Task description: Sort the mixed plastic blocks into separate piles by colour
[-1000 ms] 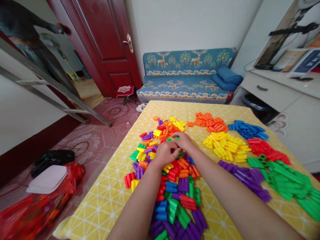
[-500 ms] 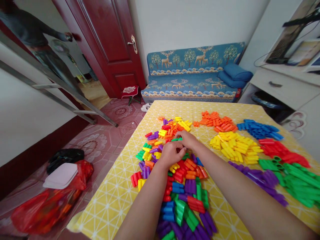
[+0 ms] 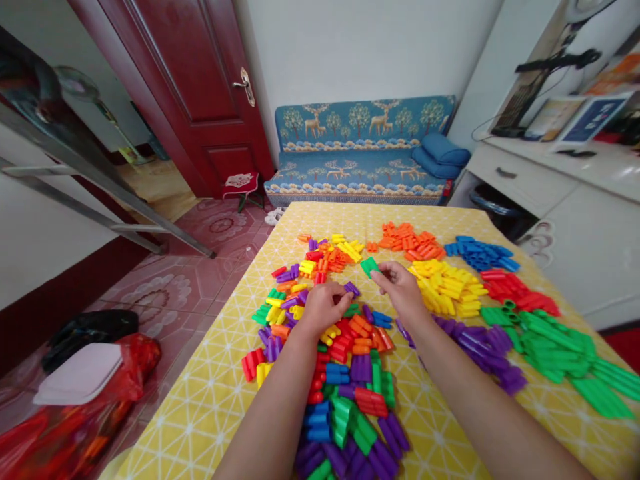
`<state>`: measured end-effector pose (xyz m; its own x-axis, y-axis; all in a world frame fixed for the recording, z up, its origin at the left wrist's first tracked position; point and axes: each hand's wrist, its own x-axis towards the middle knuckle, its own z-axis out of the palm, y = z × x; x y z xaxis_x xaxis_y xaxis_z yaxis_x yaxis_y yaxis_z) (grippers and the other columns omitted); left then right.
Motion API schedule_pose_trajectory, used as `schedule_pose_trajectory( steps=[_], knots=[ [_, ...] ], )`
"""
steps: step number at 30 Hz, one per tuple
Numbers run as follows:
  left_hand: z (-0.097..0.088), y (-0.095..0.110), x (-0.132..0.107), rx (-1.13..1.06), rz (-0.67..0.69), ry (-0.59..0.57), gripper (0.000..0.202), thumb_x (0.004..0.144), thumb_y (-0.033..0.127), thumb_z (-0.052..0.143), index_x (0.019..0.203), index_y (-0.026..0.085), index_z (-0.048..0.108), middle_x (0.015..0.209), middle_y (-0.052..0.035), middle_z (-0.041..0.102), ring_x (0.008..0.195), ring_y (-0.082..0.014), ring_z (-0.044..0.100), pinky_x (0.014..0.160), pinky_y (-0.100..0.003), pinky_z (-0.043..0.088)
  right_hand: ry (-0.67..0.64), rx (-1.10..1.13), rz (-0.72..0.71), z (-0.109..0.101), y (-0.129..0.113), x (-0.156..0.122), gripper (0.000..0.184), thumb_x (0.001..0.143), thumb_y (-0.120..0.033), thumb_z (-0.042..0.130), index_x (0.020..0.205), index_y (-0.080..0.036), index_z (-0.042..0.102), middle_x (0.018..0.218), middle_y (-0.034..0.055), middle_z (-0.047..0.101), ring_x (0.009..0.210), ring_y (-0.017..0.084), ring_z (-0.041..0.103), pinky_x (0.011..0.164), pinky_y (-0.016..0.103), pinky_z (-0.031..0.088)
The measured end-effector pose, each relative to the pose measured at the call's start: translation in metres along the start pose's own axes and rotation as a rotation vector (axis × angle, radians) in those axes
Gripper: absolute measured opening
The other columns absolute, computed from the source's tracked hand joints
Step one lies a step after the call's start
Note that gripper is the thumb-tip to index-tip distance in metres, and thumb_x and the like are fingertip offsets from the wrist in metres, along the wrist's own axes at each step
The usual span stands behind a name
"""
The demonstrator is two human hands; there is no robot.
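The left forearm (image 3: 283, 387) at bottom centre and right forearm (image 3: 470, 387) at lower right are bare, tapering toward the bare left hand (image 3: 324, 307) and right hand (image 3: 403, 293).

Tablecloth (image 3: 200, 387) is yel. w/ white criss-cross lines. Held block (image 3: 369, 266) is all grn. Mixed pile (image 3: 341, 348) has red, blue, grn, yel., purple & orange bits. Orange pile (image 3: 410, 241), blue pile (image 3: 481, 253), yel. pile (image 3: 447, 287), red pile (image 3: 520, 291), purple pile (image 3: 480, 350) & grn pile (image 3: 560, 347) are 1 color ea. Sofa (image 3: 345, 160): blue w/ tan deer & pale trees. Door (image 3: 195, 73): dk. red.
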<state>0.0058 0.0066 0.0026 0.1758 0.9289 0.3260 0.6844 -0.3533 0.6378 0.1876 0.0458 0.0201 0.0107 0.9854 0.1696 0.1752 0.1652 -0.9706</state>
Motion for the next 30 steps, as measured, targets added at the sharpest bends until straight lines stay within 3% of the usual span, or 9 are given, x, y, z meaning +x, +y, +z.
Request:
schedule_pose_trajectory(
  steps=[3,5,9,12,19,30],
  knots=[
    [-0.001,0.0,0.0,-0.011,0.008,-0.014,0.031,0.087,0.029,0.053,0.061,0.015,0.061,0.063,-0.0008,0.059,0.058,-0.0104,0.05,0.056,-0.023,0.033,0.166,-0.102,-0.062,-0.055,-0.009,-0.026,0.032,0.071,-0.047,0.066,0.087,-0.019,0.061,0.088,0.0048,0.066,0.079,0.019,0.062,0.069,0.032,0.05],
    [-0.002,0.0,0.001,-0.016,0.016,-0.022,0.031,0.087,0.029,0.053,0.06,0.015,0.06,0.062,-0.0008,0.058,0.058,-0.0104,0.049,0.056,-0.023,0.033,0.385,-0.24,-0.11,-0.099,-0.004,-0.041,0.031,0.07,-0.045,0.067,0.089,-0.021,0.062,0.093,0.0061,0.067,0.084,0.021,0.063,0.075,0.035,0.05],
    [-0.003,0.002,0.001,-0.007,0.015,-0.026,0.032,0.087,0.029,0.053,0.059,0.015,0.059,0.061,-0.0006,0.057,0.057,-0.0105,0.049,0.056,-0.023,0.033,0.817,-0.593,-0.142,-0.18,0.026,-0.063,0.032,0.067,-0.045,0.069,0.088,-0.021,0.067,0.09,0.0124,0.069,0.075,0.024,0.063,0.069,0.038,0.048],
    [-0.003,0.003,0.002,-0.01,0.008,-0.034,0.03,0.088,0.029,0.053,0.063,0.015,0.063,0.064,-0.0015,0.06,0.06,-0.0111,0.051,0.058,-0.023,0.034,0.993,-0.697,-0.094,-0.216,0.054,-0.073,0.031,0.063,-0.044,0.069,0.085,-0.022,0.07,0.086,0.0152,0.07,0.067,0.026,0.062,0.063,0.042,0.046],
    [-0.002,0.001,0.001,-0.02,0.002,-0.027,0.029,0.089,0.029,0.053,0.067,0.015,0.067,0.068,-0.0022,0.063,0.062,-0.0115,0.053,0.06,-0.023,0.036,1.069,-0.711,-0.088,-0.234,0.088,-0.076,0.026,0.06,-0.04,0.069,0.081,-0.024,0.071,0.083,0.0133,0.071,0.076,0.03,0.065,0.069,0.043,0.047],
    [-0.004,0.005,0.001,-0.033,0.005,-0.02,0.028,0.088,0.027,0.054,0.065,0.014,0.066,0.066,-0.002,0.062,0.061,-0.0114,0.053,0.059,-0.023,0.036,1.009,-0.821,-0.126,-0.234,0.091,-0.075,0.03,0.065,-0.037,0.07,0.092,-0.024,0.075,0.093,0.0176,0.071,0.098,0.032,0.062,0.082,0.044,0.044]
  ],
)
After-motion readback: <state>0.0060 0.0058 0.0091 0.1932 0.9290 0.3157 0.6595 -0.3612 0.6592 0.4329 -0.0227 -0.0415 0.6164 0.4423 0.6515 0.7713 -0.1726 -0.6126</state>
